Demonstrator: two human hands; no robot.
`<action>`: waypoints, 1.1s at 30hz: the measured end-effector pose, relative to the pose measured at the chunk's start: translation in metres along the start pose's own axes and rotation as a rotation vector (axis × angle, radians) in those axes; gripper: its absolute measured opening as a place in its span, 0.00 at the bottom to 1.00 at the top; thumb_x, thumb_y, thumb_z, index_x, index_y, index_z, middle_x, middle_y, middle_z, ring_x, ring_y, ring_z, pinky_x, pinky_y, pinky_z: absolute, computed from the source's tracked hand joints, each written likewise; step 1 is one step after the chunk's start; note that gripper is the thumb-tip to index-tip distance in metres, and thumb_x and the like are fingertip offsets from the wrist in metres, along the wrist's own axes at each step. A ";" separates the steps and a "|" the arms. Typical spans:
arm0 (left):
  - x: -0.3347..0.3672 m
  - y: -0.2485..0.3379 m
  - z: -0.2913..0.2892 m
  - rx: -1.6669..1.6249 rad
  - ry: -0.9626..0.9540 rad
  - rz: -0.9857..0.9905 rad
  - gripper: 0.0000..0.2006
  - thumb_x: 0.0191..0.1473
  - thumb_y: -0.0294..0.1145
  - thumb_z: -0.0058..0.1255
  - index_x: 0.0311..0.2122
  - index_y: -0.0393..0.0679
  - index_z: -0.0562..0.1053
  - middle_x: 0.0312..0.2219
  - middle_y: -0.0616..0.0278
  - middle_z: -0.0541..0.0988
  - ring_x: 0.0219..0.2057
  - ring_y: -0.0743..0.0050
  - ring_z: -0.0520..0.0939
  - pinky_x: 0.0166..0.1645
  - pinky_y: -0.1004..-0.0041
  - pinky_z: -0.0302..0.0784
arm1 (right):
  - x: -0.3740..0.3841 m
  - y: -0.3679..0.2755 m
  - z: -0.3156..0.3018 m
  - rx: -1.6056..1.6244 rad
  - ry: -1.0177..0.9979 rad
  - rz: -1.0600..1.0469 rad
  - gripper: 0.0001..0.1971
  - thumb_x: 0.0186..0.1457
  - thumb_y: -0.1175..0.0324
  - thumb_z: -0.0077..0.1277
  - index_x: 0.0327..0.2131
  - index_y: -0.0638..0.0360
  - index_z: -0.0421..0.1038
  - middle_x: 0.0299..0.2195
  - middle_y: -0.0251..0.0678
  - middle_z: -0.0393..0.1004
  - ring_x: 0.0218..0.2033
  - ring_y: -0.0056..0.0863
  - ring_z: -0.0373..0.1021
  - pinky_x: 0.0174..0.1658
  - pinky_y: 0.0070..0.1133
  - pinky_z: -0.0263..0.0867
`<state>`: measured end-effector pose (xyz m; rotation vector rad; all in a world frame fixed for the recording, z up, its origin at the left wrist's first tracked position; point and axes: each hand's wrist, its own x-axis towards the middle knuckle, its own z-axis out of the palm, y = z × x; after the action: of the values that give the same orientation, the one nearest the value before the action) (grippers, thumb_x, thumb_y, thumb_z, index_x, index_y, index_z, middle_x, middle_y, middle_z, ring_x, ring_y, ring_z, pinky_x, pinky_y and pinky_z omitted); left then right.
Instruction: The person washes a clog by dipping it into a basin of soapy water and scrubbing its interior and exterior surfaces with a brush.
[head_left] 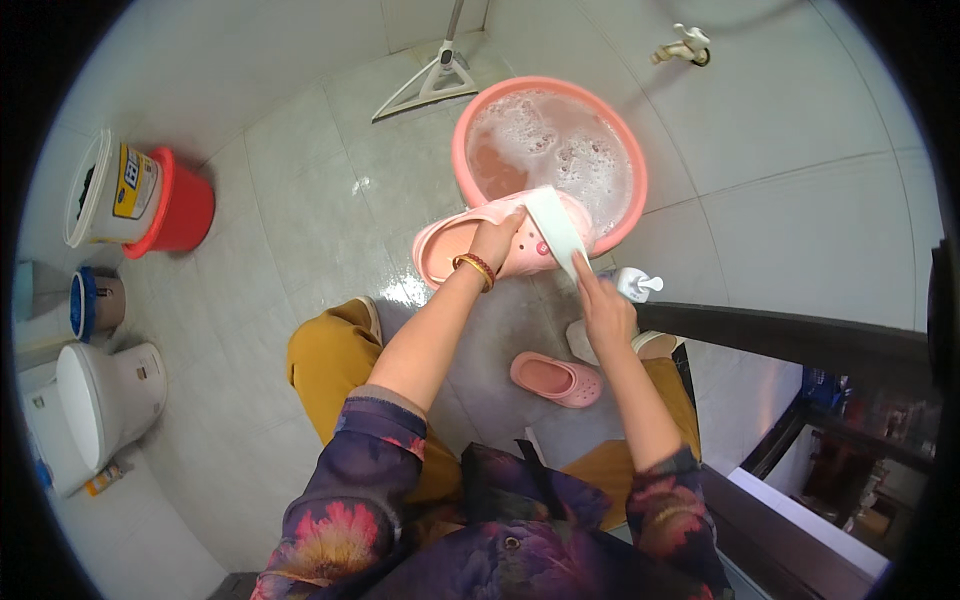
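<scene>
My left hand (495, 240) is closed round the middle of a wet pink clog (522, 258), holding it tilted over the near edge of a pink basin (640, 165). Sudsy, cloudy water fills the basin. Against the clog's toe lies a pale mint brush (553, 222), flat and long; its bristle side is hidden. My right hand (606, 312) grips the near end of that brush, with the index finger stretched along it. A matching pink clog (556, 380) sits on the floor between my feet.
Just right of the basin stands a white pump bottle (632, 285). A floor squeegee (440, 85) leans behind, and a tap (685, 46) juts from the right wall. Buckets (180, 205) and a toilet (110, 400) are on the left. A dark frame (790, 340) stands at right.
</scene>
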<state>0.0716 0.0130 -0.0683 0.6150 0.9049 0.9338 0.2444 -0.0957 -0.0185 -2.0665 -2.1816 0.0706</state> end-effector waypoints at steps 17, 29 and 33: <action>0.011 -0.007 0.006 0.096 0.216 -0.084 0.20 0.54 0.36 0.43 0.45 0.28 0.65 0.38 0.56 0.73 0.34 0.72 0.75 0.38 0.74 0.72 | -0.003 -0.033 0.031 0.915 0.128 0.572 0.20 0.59 0.65 0.35 0.55 0.46 0.57 0.33 0.50 0.70 0.25 0.24 0.66 0.31 0.22 0.63; 0.021 -0.006 0.027 0.104 0.369 -0.139 0.22 0.53 0.41 0.44 0.45 0.30 0.65 0.36 0.54 0.74 0.35 0.65 0.77 0.39 0.70 0.74 | -0.014 -0.052 0.076 1.005 0.328 0.554 0.21 0.57 0.72 0.36 0.55 0.49 0.56 0.34 0.51 0.70 0.29 0.28 0.69 0.32 0.22 0.62; 0.012 -0.005 0.020 -0.072 0.259 -0.083 0.22 0.54 0.39 0.43 0.44 0.27 0.65 0.36 0.52 0.74 0.32 0.66 0.77 0.37 0.71 0.75 | -0.062 -0.103 0.076 1.096 0.318 0.467 0.22 0.57 0.74 0.35 0.56 0.51 0.54 0.50 0.45 0.64 0.46 0.24 0.66 0.42 0.16 0.60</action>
<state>0.0951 0.0198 -0.0671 0.3966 1.1137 0.9810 0.1361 -0.1593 -0.0848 -1.6532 -1.0073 0.7309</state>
